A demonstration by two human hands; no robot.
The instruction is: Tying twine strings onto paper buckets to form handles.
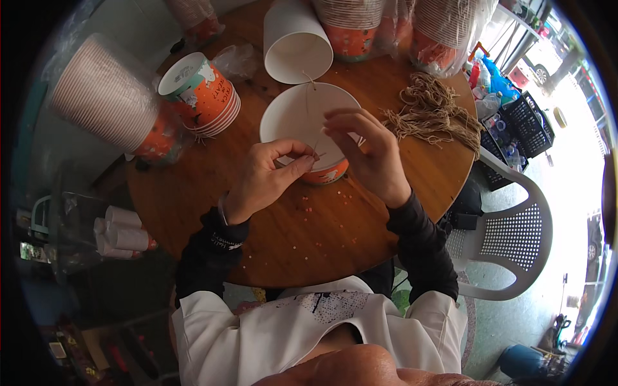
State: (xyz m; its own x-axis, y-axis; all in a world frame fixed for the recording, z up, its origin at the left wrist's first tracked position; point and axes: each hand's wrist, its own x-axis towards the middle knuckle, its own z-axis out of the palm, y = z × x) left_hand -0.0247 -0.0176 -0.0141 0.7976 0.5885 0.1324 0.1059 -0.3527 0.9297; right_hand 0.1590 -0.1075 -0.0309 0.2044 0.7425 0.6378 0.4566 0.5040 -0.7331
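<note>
Left hand (pixel 269 175) pinches string (pixel 307 104) over bucket (pixel 329 175) on table (pixel 283 248); right hand (pixel 368 151) part-curled, grip unclear. Loose pinch could drop string; hard tug could tip bucket.

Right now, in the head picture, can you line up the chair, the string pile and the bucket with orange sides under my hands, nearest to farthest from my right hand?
1. Bucket: just left of your right hand.
2. String pile: right side, on the table.
3. Chair: farther right, past the table's edge.
</note>
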